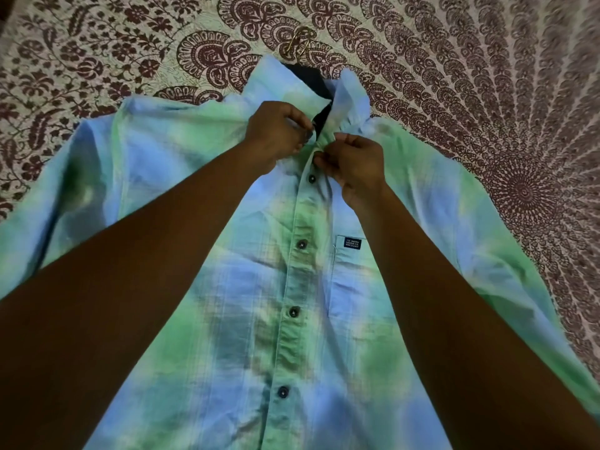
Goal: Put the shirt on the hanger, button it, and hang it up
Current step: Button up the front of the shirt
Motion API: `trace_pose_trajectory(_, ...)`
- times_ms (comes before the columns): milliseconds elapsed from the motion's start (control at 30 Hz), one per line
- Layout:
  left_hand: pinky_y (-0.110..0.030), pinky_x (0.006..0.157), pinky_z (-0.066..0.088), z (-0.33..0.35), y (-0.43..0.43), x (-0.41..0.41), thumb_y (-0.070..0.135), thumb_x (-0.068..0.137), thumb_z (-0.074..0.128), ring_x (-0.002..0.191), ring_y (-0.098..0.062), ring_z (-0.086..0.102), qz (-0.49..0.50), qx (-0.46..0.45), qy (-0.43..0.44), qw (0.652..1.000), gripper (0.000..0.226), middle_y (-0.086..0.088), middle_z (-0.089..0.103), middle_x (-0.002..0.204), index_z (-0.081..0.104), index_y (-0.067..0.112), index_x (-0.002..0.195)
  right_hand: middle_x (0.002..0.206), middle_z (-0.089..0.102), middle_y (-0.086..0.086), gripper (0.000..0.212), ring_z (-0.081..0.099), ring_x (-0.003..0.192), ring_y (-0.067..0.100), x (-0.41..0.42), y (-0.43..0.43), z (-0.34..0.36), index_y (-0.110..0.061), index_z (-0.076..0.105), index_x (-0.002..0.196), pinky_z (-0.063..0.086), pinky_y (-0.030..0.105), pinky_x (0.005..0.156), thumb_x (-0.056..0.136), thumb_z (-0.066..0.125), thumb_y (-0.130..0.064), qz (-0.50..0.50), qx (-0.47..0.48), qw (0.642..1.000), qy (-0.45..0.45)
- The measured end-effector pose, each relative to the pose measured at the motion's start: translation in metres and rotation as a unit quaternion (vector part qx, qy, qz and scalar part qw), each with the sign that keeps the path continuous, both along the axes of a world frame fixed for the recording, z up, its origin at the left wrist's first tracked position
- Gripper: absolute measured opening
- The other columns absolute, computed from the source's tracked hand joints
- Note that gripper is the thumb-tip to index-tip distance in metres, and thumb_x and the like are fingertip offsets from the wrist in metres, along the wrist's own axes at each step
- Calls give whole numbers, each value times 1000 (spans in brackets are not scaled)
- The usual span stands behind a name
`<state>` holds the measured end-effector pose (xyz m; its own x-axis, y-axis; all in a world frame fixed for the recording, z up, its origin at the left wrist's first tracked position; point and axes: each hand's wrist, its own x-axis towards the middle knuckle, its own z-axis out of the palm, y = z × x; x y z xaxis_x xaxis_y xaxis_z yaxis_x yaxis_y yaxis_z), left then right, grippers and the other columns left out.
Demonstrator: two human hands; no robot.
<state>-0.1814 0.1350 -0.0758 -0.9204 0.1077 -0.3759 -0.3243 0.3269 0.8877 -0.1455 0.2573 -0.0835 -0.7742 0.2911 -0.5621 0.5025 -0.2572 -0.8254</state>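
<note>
Two bare forearms (pixel 130 271) reach forward over a blue-and-green tie-dyed shirt (pixel 227 319), which lies face up and spread flat on a patterned bedspread (pixel 487 76) printed in dark maroon on cream. Both hands meet at the top of the placket, just below the collar (pixel 350 89). The left hand (pixel 279 131) pinches the fabric edge on its side between curled fingers and thumb, and the right hand (pixel 354 164) pinches the opposite edge — the two nearly touching. Whether the topmost button is through its hole cannot be told, as the fingers hide it. Below the hands, four dark buttons (pixel 302 244) run down the front, each fastened, with the placket closed along its length. A chest pocket (pixel 354 287) with a small dark label (pixel 353 242) sits beside the right wrist. A metal hanger hook (pixel 297 40) pokes out beyond the collar and rests on the bedspread — the rest of the hanger is covered by the shirt, with only a dark shape showing in the neck opening. The sleeves spread out to both sides.
</note>
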Motion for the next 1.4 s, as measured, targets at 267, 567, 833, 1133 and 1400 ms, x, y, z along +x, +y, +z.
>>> trace_pose_trajectory(267,-8,52,40,0,1,4,-4,88,52,54,0,52,-61,-25,28,997,26,-1,62,82,66,3,109,67,60,11,16,62,63,21,0,2,4,1,57,75,57,23,59,88,51,8,18,-125,991,-38)
trace_pose_trajectory(567,-17,55,48,-4,-5,6,-5,85,58,48,-1,54,-34,1,52,998,15,3,62,64,68,0,95,37,57,1,20,58,35,6,-11,-1,5,-2,51,70,48,14,40,87,56,5,10,-114,990,-88)
trace_pose_trajectory(833,-16,60,52,-3,-9,3,-2,84,61,46,3,56,-46,-7,64,997,20,15,63,61,68,1,102,42,59,3,27,59,39,9,-7,-2,-1,-2,51,60,52,16,46,81,60,13,-5,-78,997,-19)
trace_pose_trajectory(1133,-30,84,51,0,-5,-2,-3,81,59,74,-12,59,-76,-63,92,991,22,-13,69,95,70,2,99,76,67,13,25,66,82,32,-11,-10,-18,-15,53,60,55,44,76,77,70,-8,24,307,951,20)
trace_pose_trajectory(1400,-25,62,50,5,-7,-6,-1,81,63,50,-10,54,-86,-38,53,994,18,-9,62,71,68,-1,99,46,55,0,27,54,40,6,-9,2,-11,-4,50,64,49,17,50,86,55,10,62,-18,998,29)
